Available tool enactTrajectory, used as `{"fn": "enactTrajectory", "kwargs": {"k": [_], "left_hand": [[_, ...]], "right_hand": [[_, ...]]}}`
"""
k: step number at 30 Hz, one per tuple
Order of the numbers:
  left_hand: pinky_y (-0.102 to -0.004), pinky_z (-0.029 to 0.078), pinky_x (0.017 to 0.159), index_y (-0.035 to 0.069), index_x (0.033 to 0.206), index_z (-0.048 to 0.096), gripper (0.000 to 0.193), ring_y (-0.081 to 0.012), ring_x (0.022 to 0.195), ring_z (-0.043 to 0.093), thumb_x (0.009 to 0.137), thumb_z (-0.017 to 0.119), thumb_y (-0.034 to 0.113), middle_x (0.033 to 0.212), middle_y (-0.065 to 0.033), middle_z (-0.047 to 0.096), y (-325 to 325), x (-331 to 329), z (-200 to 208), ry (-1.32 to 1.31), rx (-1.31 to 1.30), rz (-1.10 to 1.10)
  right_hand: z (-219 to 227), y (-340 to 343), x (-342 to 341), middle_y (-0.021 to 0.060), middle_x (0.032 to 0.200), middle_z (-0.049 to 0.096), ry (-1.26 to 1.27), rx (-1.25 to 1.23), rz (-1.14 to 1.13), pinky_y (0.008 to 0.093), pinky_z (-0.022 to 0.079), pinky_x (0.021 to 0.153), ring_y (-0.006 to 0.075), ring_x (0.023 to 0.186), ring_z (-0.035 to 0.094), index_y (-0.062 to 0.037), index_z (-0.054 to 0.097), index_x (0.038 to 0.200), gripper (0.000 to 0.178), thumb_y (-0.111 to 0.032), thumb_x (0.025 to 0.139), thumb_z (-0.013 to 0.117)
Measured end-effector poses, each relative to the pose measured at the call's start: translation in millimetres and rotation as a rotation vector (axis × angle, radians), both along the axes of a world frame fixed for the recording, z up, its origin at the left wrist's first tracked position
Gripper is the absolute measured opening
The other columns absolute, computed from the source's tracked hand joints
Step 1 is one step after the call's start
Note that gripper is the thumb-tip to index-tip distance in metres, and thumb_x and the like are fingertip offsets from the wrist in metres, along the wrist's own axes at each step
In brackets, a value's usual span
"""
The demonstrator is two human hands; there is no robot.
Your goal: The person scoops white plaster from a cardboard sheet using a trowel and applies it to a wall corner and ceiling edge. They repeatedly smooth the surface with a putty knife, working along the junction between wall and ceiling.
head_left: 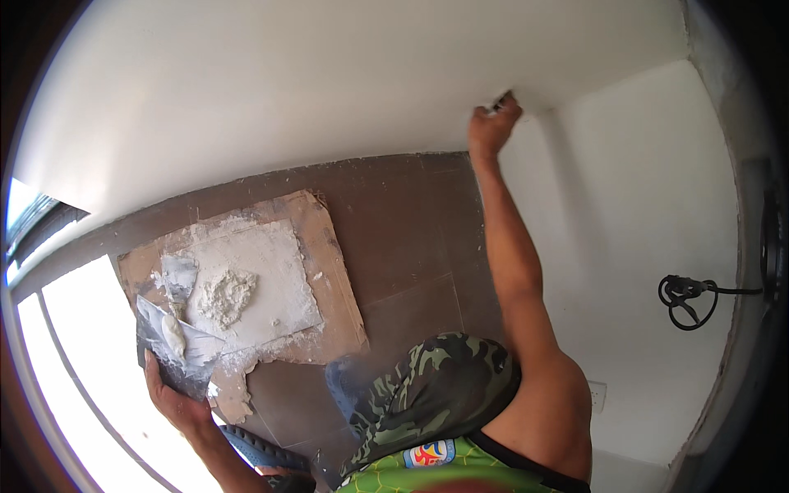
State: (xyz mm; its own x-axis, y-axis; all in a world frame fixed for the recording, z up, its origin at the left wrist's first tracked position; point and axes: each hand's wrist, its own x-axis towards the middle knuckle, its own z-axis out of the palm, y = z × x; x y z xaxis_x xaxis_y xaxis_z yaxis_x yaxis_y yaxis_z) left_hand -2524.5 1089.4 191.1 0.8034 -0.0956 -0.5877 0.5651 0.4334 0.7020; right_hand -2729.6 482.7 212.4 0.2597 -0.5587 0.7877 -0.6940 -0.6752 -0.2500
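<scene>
At upper right, the right hand (491,123) presses a small tool (500,102), grip clenched, against the wall (246,90). At lower left, the left hand (177,403) grasps a metal plate (177,349) with plaster (173,333), kept level above the board (320,271).

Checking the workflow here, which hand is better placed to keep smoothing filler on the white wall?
Probably the right hand: raised, pressing a small tool against the white wall. The left hand hangs low, holding the filler-smeared metal plate above the cardboard.
</scene>
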Motion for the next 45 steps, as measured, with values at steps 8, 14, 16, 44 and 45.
{"fn": "enactTrajectory", "kwargs": {"k": [8,14,16,44,45], "left_hand": [[-0.0408,0.047,0.101,-0.006,0.134,0.050,0.045,-0.0277,0.120,0.057,0.099,0.050,0.023,0.133,-0.0145,0.056,-7,4,2,-0.014,0.009,-0.012],[-0.0397,0.047,0.100,-0.007,0.131,0.053,0.044,-0.0275,0.118,0.058,0.098,0.053,0.023,0.132,-0.0156,0.057,-5,4,-1,-0.006,0.029,-0.001],[-0.0400,0.047,0.101,-0.007,0.131,0.053,0.045,-0.0277,0.117,0.058,0.098,0.053,0.023,0.132,-0.0157,0.057,-5,3,-3,0.011,0.019,0.007],[-0.0382,0.046,0.099,-0.004,0.129,0.055,0.040,-0.0247,0.116,0.059,0.099,0.051,0.022,0.126,-0.0141,0.060,-17,-16,12,0.024,-0.084,-0.086],[-0.0382,0.047,0.099,-0.004,0.129,0.055,0.040,-0.0247,0.116,0.059,0.099,0.051,0.022,0.126,-0.0141,0.060,-15,-16,13,0.033,-0.084,-0.077]], "right_hand": [[-20,6,-56,0.0268,0.126,0.055,-0.345,0.465,-0.022,0.0464,0.050,0.091,0.0373,0.112,0.060,0.0096,0.044,0.133,0.051,-0.006,0.087,0.061],[-19,-111,-96,0.0235,0.109,0.061,-0.286,0.194,-0.124,0.0341,0.058,0.057,0.0302,0.080,0.067,0.0060,0.045,0.131,0.046,-0.004,0.087,0.055],[-19,-113,-82,0.0265,0.115,0.059,-0.227,0.186,-0.151,0.0372,0.055,0.068,0.0340,0.088,0.065,0.0079,0.043,0.132,0.049,-0.002,0.086,0.053],[-22,6,-53,0.0248,0.111,0.061,-0.464,0.466,-0.024,0.0454,0.048,0.088,0.0399,0.101,0.062,0.0085,0.045,0.131,0.044,-0.007,0.091,0.056],[-13,-11,-56,0.0240,0.110,0.061,-0.546,0.428,-0.083,0.0454,0.048,0.088,0.0400,0.100,0.062,0.0085,0.044,0.132,0.045,-0.007,0.091,0.055]]}}
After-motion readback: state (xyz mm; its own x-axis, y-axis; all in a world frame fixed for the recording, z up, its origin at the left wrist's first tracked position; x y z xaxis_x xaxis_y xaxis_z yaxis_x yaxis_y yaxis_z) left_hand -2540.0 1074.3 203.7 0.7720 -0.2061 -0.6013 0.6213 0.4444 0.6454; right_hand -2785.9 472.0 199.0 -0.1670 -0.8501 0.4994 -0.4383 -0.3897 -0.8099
